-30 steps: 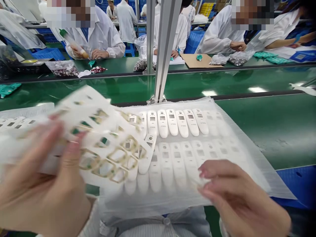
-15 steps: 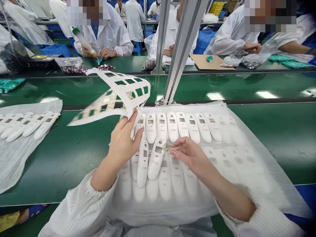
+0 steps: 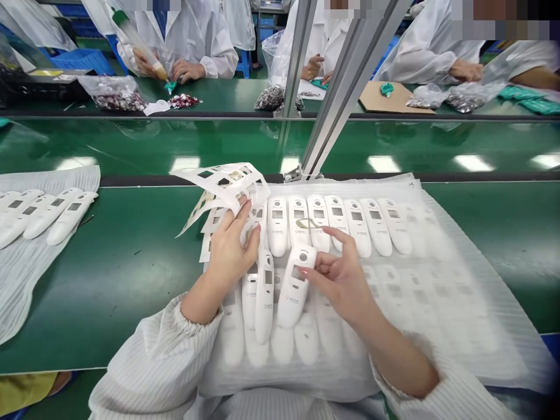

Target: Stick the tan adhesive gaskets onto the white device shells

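My left hand (image 3: 231, 251) holds a curled white die-cut sheet (image 3: 219, 185) full of rectangular cut-outs at its fingertips. In my right hand (image 3: 343, 280), thumb and fingers grip the upper end of a white plastic casing (image 3: 292, 303) with a small window and a round hole. A thin, yellowish frame-shaped strip (image 3: 308, 223) clings to the right index fingertip. Beside the held casing, another casing (image 3: 265, 309) lies tilted over others. Behind my hands runs a row of like casings (image 3: 336, 219) on white foam wrap (image 3: 306, 379).
More casings (image 3: 72, 216) lie on a foam sheet (image 3: 26, 297) at the left of the green table (image 3: 144, 315). A slanted metal post (image 3: 332, 116) rises beyond the foam wrap. Across the green belt (image 3: 227, 143), co-workers in white coats handle small parts; bags of parts (image 3: 114, 93) stand there.
My right hand has taken hold of the tilted casing and shifted it slightly right; the thin strip now hangs from the index fingertip. The die-cut sheet has sunk lower. The camera view has tilted down.
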`<state>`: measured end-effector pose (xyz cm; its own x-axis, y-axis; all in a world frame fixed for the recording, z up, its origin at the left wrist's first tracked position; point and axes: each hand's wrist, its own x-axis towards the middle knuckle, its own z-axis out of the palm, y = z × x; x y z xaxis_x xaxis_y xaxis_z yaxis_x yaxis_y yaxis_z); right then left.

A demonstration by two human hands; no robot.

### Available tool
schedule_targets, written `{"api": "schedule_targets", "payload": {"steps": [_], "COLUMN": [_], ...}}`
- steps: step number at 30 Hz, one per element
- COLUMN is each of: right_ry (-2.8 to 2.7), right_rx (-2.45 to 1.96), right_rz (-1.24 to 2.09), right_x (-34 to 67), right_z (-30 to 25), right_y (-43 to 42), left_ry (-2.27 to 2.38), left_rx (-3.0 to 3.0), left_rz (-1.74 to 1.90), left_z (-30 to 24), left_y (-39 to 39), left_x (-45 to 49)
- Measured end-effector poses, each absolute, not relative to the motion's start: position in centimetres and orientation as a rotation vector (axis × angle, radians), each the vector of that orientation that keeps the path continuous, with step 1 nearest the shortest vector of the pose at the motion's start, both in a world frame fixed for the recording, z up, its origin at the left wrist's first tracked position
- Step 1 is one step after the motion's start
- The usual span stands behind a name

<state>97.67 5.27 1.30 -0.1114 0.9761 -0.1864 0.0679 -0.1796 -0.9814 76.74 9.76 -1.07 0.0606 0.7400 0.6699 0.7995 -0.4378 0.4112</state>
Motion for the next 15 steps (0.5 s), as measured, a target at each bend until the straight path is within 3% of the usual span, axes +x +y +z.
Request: {"api": "schedule_targets", "payload": {"steps": [6,11,15], "right_ry": [-1.393,-1.742,-1.818], "right_rx": [-1.400,-1.487,-1.305], "right_rz": [1.456,0.475,0.527], "right_x": [100.9,100.8,97.4], "right_z": [2.2,1.1,1.4], "right_y": [3.3,1.9,1.8], "left_ry": [-1.633,-1.641,-1.639], "left_rx": [-2.260,-2.255,-2.233], "left_rz": [-1.369,-1.394,-1.414], "left_z": [-1.6,-1.8,-1.7], "left_y": [9.9,10.0,10.0], "left_x": [76.9,76.8,76.8]}}
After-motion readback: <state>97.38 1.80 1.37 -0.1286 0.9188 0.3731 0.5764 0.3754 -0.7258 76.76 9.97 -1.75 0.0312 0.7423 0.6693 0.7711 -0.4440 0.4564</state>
